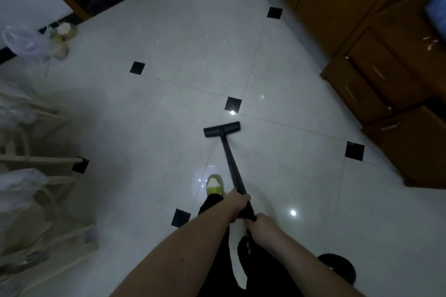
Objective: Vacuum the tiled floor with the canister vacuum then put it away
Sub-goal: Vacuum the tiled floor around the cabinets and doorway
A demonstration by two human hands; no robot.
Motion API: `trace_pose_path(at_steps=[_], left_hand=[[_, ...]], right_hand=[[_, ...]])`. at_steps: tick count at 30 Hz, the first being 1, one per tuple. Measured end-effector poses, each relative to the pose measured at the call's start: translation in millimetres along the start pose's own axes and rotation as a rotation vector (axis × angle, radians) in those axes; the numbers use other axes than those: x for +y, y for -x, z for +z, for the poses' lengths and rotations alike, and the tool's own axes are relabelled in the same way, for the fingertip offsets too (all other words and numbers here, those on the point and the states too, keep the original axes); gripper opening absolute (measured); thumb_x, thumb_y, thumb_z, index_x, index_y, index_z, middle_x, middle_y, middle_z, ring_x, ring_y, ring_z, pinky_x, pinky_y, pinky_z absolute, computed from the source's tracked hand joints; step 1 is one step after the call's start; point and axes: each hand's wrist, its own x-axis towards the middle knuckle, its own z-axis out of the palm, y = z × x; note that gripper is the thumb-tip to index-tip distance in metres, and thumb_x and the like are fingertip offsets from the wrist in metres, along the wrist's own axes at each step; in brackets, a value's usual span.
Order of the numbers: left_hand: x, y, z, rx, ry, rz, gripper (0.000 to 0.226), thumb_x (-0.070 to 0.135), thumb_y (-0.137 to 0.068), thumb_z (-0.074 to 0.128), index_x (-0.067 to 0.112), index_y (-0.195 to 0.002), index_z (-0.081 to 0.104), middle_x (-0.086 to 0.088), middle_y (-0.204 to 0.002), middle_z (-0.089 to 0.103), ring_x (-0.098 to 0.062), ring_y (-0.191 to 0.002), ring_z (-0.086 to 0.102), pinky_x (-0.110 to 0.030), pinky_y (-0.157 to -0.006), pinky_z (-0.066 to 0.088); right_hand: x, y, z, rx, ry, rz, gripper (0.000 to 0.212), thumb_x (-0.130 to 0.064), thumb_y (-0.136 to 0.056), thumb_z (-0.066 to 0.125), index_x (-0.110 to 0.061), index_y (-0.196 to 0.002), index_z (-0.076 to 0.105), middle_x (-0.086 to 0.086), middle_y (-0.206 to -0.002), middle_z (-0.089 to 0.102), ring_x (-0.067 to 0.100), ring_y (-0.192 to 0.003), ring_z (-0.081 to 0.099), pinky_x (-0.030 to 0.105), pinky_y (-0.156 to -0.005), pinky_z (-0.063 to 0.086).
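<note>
Both hands wrap the wand (pixel 235 171) — left hand (pixel 237 204) farther down, right hand (pixel 261 226) near the top — probably for steering the floor head (pixel 222 129) flat across the tiles (pixel 169 43).

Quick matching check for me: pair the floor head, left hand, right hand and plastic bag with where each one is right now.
Things:
1. floor head
2. left hand
3. right hand
4. plastic bag

Places:
A. lower on the wand, near its top end
B. flat on the white tile
C. by the wall, far left
D. higher up the wand, toward the head

Pairs: 1-B, 2-D, 3-A, 4-C
</note>
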Motion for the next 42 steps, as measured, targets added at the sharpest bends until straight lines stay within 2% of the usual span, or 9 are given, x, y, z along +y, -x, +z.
trace_pose_path(at_steps=[3, 5, 10, 14, 21, 24, 28, 37, 42], left_hand=[[17.9, -19.9, -15.6, 0.021, -0.075, 0.041, 0.046, 0.017, -0.096, 0.052, 0.002, -0.138, 0.040, -0.016, -0.124, 0.057, -0.023, -0.096, 0.055, -0.027, -0.072, 0.051], [34.0, -33.1, -30.3, 0.025, -0.144, 0.074, 0.046, 0.016, -0.095, 0.052, 0.002, -0.138, 0.041, -0.017, -0.127, 0.056, -0.027, -0.105, 0.057, -0.028, -0.081, 0.049], [77.4, -53.4, -76.3, -0.008, -0.224, 0.109, 0.045, 0.017, -0.093, 0.052, 0.003, -0.135, 0.044, -0.016, -0.126, 0.056, -0.028, -0.110, 0.058, -0.028, -0.080, 0.048], [107.5, -69.1, -103.2, -0.048, -0.231, 0.105, 0.049, 0.023, -0.090, 0.054, 0.007, -0.135, 0.046, -0.014, -0.124, 0.057, -0.028, -0.109, 0.059, -0.034, -0.086, 0.054], [138.0, -76.0, -120.2, -0.117, -0.122, 0.071, 0.041, 0.017, -0.094, 0.052, 0.005, -0.133, 0.046, -0.016, -0.124, 0.057, -0.028, -0.104, 0.059, -0.034, -0.080, 0.054], [141.5, -72.7, -122.5, -0.135, -0.086, 0.037, 0.038, 0.016, -0.094, 0.053, 0.004, -0.129, 0.047, -0.017, -0.120, 0.059, -0.031, -0.104, 0.060, -0.042, -0.084, 0.056], [134.9, -66.1, -121.9, -0.154, -0.100, 0.028, 0.036, 0.017, -0.094, 0.054, 0.004, -0.128, 0.048, -0.016, -0.116, 0.059, -0.028, -0.096, 0.059, -0.037, -0.078, 0.056], [118.7, -49.0, -96.5, -0.137, -0.142, -0.013, 0.041, 0.022, -0.092, 0.056, 0.001, -0.126, 0.049, -0.020, -0.117, 0.060, -0.034, -0.103, 0.062, -0.042, -0.081, 0.057], [114.4, -53.3, -78.1, -0.120, -0.079, -0.034, 0.032, 0.016, -0.095, 0.053, -0.001, -0.123, 0.050, -0.020, -0.117, 0.059, -0.033, -0.103, 0.060, -0.041, -0.081, 0.056]], right_hand=[[-26.7, -10.0, 4.0, 0.037, 0.011, -0.045, 0.023, -0.023, -0.102, 0.034, -0.010, -0.094, 0.050, 0.009, -0.071, 0.056, 0.016, -0.045, 0.055, 0.019, -0.036, 0.041], [-47.3, -18.6, 9.8, 0.064, 0.009, -0.060, 0.024, -0.021, -0.102, 0.035, -0.017, -0.084, 0.049, 0.004, -0.070, 0.056, 0.014, -0.048, 0.055, 0.017, -0.038, 0.041], [-106.4, -33.8, 24.8, 0.066, -0.225, 0.016, 0.026, -0.017, -0.101, 0.037, -0.010, -0.080, 0.052, 0.013, -0.069, 0.053, 0.025, -0.056, 0.052, 0.038, -0.063, 0.050], [-147.9, -43.1, 24.2, 0.066, -0.244, 0.029, 0.026, -0.017, -0.101, 0.037, -0.009, -0.082, 0.052, 0.012, -0.070, 0.052, 0.026, -0.058, 0.052, 0.039, -0.064, 0.050], [-185.2, -51.4, 16.2, 0.124, -0.174, 0.048, 0.028, -0.016, -0.100, 0.035, -0.007, -0.079, 0.051, 0.015, -0.073, 0.052, 0.027, -0.059, 0.053, 0.040, -0.063, 0.050], [-188.9, -46.6, 12.8, 0.106, -0.207, 0.081, 0.026, -0.013, -0.101, 0.037, -0.003, -0.082, 0.052, 0.017, -0.079, 0.053, 0.027, -0.063, 0.054, 0.037, -0.059, 0.050], [-182.1, -35.9, 13.1, 0.074, -0.242, 0.079, 0.024, -0.015, -0.100, 0.042, -0.002, -0.083, 0.054, 0.020, -0.085, 0.055, 0.031, -0.071, 0.058, 0.038, -0.063, 0.052], [-153.2, -9.9, -1.9, 0.023, -0.236, 0.065, 0.013, -0.009, -0.096, 0.048, 0.003, -0.094, 0.054, 0.016, -0.078, 0.058, 0.024, -0.057, 0.062, 0.035, -0.059, 0.057], [-135.5, -12.2, -15.3, -0.019, -0.206, 0.084, 0.025, -0.013, -0.095, 0.051, 0.004, -0.112, 0.052, 0.019, -0.085, 0.062, 0.034, -0.075, 0.066, 0.050, -0.081, 0.056]])
